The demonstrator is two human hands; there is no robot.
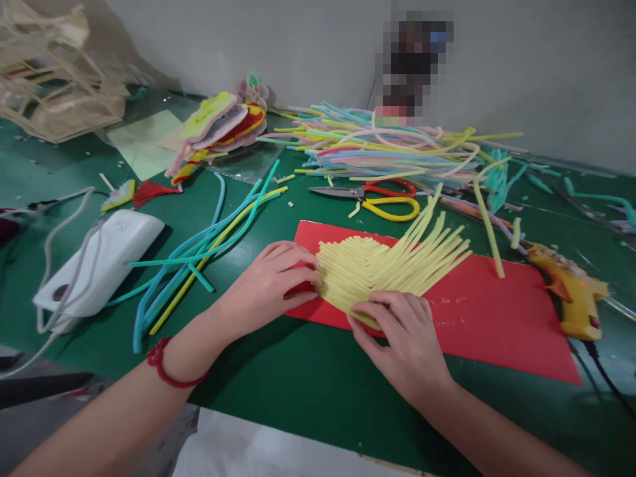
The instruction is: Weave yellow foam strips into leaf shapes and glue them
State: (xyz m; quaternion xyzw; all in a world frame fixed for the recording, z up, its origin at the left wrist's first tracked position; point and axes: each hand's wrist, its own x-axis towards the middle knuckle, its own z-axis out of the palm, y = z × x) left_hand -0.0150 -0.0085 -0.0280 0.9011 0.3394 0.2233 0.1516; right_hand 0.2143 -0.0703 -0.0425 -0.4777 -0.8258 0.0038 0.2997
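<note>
Forearms (114, 417) enter from the two lower corners, the left wrist circled by a red bracelet (161, 364), and meet over a yellow mat (348, 275) of fuzzy strips laid slantwise. It lies on a red card (491, 315) on the green table (278, 391), straight in front of the person; the card probably gives it a flat, clean backing.

At the mat's left edge, the left hand (273, 285) is curved, thumb and fingers parted enough for red to show between them. Its fingertips meet the edge, seemingly to steady it, though I cannot tell whether they pinch it. On the near edge, the right hand (402, 334) has thumb and fingers brought together, apparently pinching the border strip, perhaps to keep it snug against its neighbours. Loose ends (442, 255) fan out beyond that hand, towards the upper right.

A yellow glue gun (579, 308) lies by the card's right end, handle towards the person, likely for easy reach. Scissors (365, 193) rest beyond the mat, before a heap of coloured strips (387, 152). Blue and yellow strips (206, 244) lie to the left, beside a white power bank (106, 258).
</note>
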